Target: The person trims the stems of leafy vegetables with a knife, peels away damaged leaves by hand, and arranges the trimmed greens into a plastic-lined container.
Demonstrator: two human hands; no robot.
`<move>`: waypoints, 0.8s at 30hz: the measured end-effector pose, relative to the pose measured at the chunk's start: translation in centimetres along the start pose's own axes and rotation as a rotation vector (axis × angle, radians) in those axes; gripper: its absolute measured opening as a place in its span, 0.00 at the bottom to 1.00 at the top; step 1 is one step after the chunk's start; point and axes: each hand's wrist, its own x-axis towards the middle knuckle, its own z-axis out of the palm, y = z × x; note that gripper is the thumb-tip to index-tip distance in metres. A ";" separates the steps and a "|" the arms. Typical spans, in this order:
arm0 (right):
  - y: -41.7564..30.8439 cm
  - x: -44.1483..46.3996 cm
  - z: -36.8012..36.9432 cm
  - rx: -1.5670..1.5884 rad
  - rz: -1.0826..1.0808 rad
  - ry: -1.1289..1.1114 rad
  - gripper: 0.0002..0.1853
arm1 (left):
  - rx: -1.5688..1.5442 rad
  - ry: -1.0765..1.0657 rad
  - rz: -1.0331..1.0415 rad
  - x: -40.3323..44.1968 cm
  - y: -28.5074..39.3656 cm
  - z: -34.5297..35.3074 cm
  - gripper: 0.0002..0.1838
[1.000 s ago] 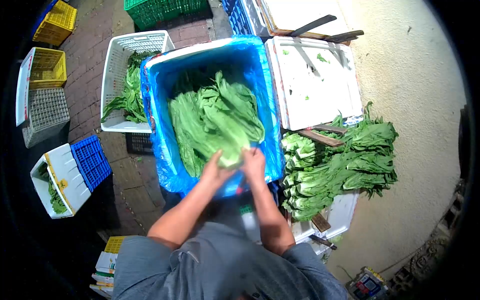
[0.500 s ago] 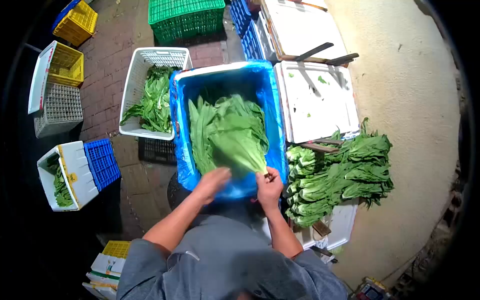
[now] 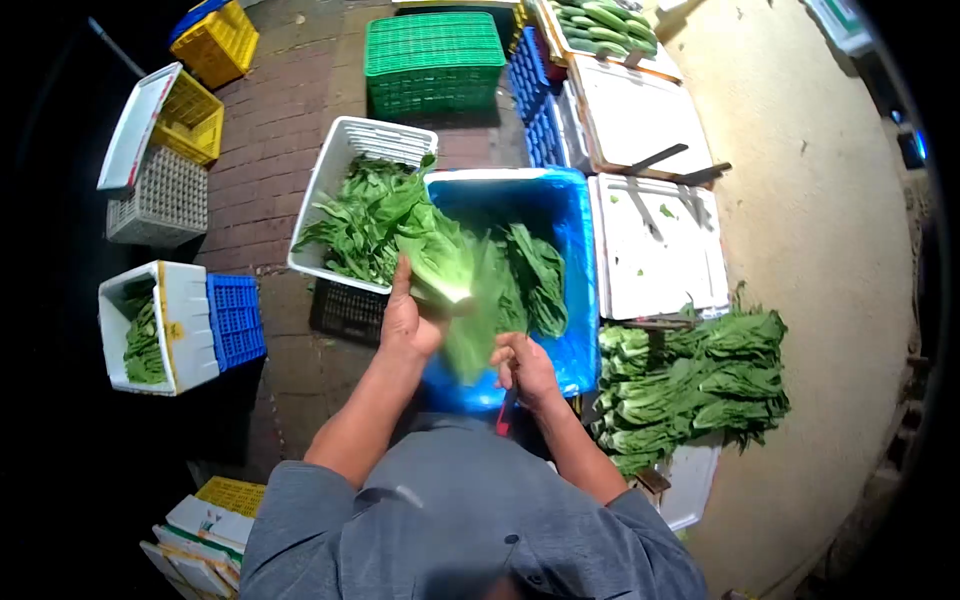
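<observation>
My left hand (image 3: 410,318) is closed around a head of leafy lettuce (image 3: 440,258), its pale cut base pointing right. The lettuce leaves reach over the white basket (image 3: 325,195) of loose greens (image 3: 365,215). My right hand (image 3: 527,368) is closed on a small dark tool with a red end (image 3: 504,415); its kind is unclear. Between my hands, a green leaf (image 3: 470,335) is smeared by motion. Below lies a blue-lined tub (image 3: 578,260) with more leafy greens (image 3: 538,280) inside.
On the right, heads of leafy lettuce (image 3: 690,375) lie stacked beside white foam lids (image 3: 660,245). Cucumbers (image 3: 605,22) sit in a box at the back. A green crate (image 3: 435,65) stands ahead; a foam box (image 3: 185,325) and blue crate (image 3: 236,320) are left.
The lettuce has gone from my right hand's grip at its base into my left hand, moving left towards the white basket. My right hand has let go of it. The view has shifted.
</observation>
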 end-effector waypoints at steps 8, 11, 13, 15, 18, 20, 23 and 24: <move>5.6 1.2 2.5 0.116 0.105 0.000 0.21 | -0.152 0.202 0.185 1.0 6.0 -4.8 0.26; 3.8 2.9 4.2 -0.302 -0.040 -0.091 0.19 | -0.218 0.301 0.203 1.2 7.5 -5.7 0.23; 0.2 3.5 8.0 -0.680 -0.636 -0.089 0.19 | -0.198 0.321 0.219 1.5 7.9 -6.9 0.23; -3.7 3.1 12.0 -0.911 -0.826 -0.127 0.25 | -0.195 0.367 0.188 1.2 8.4 -6.6 0.24; -4.7 4.6 15.4 -1.050 -0.770 -0.181 0.34 | -0.127 0.311 0.146 1.7 9.1 -8.5 0.28; -4.5 5.8 16.3 -1.122 -0.819 -0.206 0.38 | -0.044 0.310 0.113 1.6 9.5 -9.1 0.30; -4.3 6.7 17.2 -1.142 -0.887 -0.246 0.40 | -0.036 0.334 0.120 1.6 10.0 -9.6 0.33; -4.4 6.9 17.4 -1.148 -0.886 -0.254 0.39 | -0.028 0.340 0.120 1.3 10.2 -9.4 0.34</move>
